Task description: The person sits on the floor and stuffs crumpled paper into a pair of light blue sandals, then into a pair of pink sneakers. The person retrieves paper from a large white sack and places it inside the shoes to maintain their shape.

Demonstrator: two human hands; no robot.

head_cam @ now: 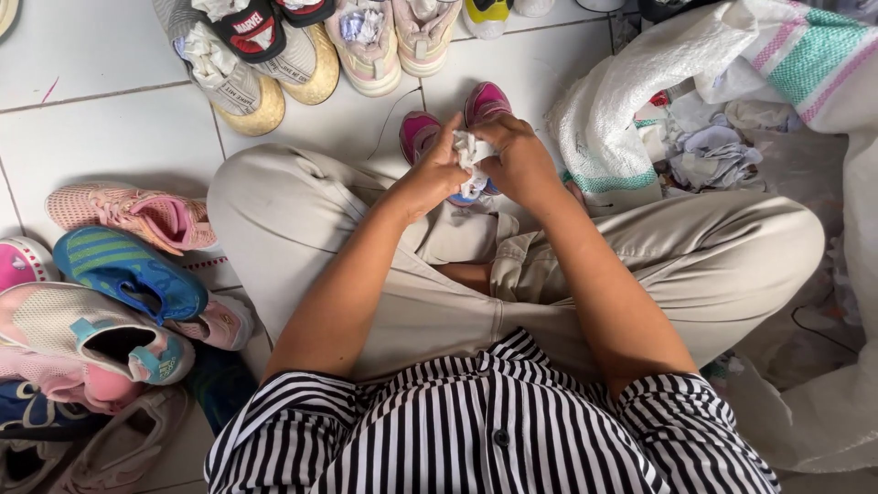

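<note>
Both hands: the left hand (437,174) and the right hand (518,160) meet at 12 o'clock from the lap, fingers clenched on one wad of white paper (472,151).
Wad: held between the two hands, above a small pink shoe (419,133) whose blue edge shows just under the fingers.
Step in hand: judged from the grip, the paper is being crumpled tight for stuffing into the shoe.
Next move calls for: a free opening in the shoe and a wad small enough to pass; the shoe's mouth is hidden by the hands.
Pair: the second pink shoe (485,99) lies just beside the first, at 12 o'clock.
Stuffed shoes: a row (366,41) at 11 o'clock, paper already inside.
Loose shoes: a pile (119,274) at 9 o'clock on the tiled floor (91,137).
Sack: a white woven sack (622,101) at 2 o'clock, with crumpled paper scraps (713,151) beside it.
In the way: the crossed legs (302,229) crowd the shoe.
</note>
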